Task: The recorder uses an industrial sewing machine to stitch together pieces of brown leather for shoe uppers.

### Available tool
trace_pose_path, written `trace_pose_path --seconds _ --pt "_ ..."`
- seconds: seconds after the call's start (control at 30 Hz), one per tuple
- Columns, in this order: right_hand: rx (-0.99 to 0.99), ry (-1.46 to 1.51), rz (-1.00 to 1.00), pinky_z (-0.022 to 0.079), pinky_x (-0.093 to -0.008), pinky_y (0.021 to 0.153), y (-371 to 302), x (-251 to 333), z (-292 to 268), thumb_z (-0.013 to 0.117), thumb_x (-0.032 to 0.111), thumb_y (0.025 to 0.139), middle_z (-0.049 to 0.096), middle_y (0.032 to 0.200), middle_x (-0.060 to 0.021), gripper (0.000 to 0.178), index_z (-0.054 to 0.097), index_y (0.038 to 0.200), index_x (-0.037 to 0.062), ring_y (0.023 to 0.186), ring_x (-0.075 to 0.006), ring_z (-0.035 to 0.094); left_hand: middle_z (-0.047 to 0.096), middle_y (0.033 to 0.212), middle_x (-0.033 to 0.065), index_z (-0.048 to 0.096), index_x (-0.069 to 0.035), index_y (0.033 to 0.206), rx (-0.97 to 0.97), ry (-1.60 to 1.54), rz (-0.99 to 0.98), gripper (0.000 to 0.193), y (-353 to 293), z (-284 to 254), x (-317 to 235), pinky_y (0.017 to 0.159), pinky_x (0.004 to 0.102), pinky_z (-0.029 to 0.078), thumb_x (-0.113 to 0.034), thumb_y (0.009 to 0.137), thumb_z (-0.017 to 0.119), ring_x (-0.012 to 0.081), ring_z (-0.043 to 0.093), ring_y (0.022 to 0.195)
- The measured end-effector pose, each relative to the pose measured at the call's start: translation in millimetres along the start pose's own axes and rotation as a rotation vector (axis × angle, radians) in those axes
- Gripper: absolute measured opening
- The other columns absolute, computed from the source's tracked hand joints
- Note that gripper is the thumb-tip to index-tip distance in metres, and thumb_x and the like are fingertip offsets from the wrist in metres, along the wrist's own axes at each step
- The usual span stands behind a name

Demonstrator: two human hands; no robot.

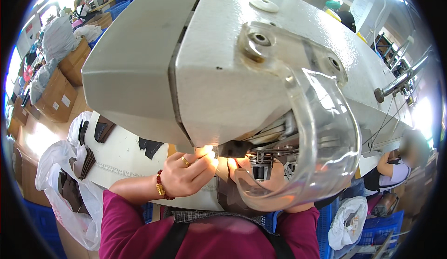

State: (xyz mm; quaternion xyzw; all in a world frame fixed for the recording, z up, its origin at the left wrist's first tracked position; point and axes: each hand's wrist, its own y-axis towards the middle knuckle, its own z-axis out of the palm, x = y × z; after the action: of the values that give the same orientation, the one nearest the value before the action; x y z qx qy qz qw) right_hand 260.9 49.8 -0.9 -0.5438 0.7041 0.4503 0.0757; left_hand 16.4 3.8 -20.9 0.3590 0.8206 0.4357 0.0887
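Note:
My left hand (188, 175), with a ring and a beaded bracelet, is beside the needle area of a pale sewing machine (219, 82). Its fingers are curled and pinched together under bright light; what they grip is hidden. My right hand (275, 177) lies on the other side of the needle area, mostly covered by the machine parts and a clear curved plastic guard (326, 147). A few lit fingertips show there, but not what they hold. Between the hands, a dark brown flat piece (228, 195) lies on the machine bed, its far end hidden under the machine head.
On the white table (121, 159) at left lie dark cut pieces (150, 147). A white plastic bag (51, 166) with brown pieces hangs by its left edge. Cardboard boxes (56, 96) stand beyond. A white bag (348, 222) and blue crates (379, 226) are at right, near another person (391, 173).

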Motion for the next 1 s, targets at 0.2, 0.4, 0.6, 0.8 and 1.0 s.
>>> trace_pose_path --seconds 0.2,0.4,0.6,0.8,1.0 --pt "-0.004 -0.003 0.004 0.034 -0.0313 0.051 -2.5 3.1 5.0 0.061 0.009 0.087 0.056 0.075 0.0003 0.044 0.069 0.13 0.0153 0.056 -0.0144 0.048 0.068 0.093 -0.0003 0.068 -0.01 0.081 -0.049 0.013 -0.014 0.019 5.0 3.5 -0.2 0.048 0.0239 0.04 -0.01 0.061 0.068 0.0094 0.058 0.068" --pt "0.02 0.025 -0.014 0.037 -0.0327 0.059 -9.2 2.8 2.5 0.06 0.01 0.09 0.056 0.085 -0.0023 0.044 0.067 0.133 0.0132 0.066 -0.0162 0.051 0.066 0.091 -0.0007 0.069 -0.01 0.082 0.049 0.106 0.065 0.02 14.5 -16.5 0.6 0.049 0.0245 0.042 -0.011 0.062 0.069 0.0098 0.059 0.069" --pt "0.039 0.046 -0.032 0.039 -0.0341 0.067 -11.5 0.7 2.8 0.058 0.011 0.092 0.056 0.095 -0.0048 0.044 0.065 0.135 0.0112 0.076 -0.0181 0.053 0.065 0.089 -0.0007 0.07 -0.01 0.084 0.013 -0.044 -0.064 0.021 13.7 -12.4 -2.5 0.049 0.0245 0.041 -0.01 0.063 0.07 0.0095 0.06 0.07" --pt "0.029 0.066 -0.044 0.042 -0.0355 0.075 -11.4 -6.0 5.8 0.057 0.013 0.094 0.057 0.105 -0.0074 0.044 0.062 0.137 0.0091 0.085 -0.0199 0.055 0.068 0.093 0.0007 0.072 -0.009 0.087 -0.05 0.015 -0.026 0.022 4.9 1.7 0.1 0.049 0.0244 0.043 -0.009 0.065 0.071 0.0092 0.062 0.07" --pt "0.026 0.101 -0.055 0.045 -0.0369 0.083 -13.3 -12.2 4.9 0.055 0.014 0.096 0.057 0.115 -0.0099 0.044 0.06 0.139 0.0071 0.095 -0.0218 0.057 0.072 0.099 0.0039 0.074 -0.008 0.091 -0.055 0.012 -0.02 0.024 4.9 2.3 2.0 0.05 0.0245 0.045 -0.009 0.067 0.072 0.0096 0.061 0.067"
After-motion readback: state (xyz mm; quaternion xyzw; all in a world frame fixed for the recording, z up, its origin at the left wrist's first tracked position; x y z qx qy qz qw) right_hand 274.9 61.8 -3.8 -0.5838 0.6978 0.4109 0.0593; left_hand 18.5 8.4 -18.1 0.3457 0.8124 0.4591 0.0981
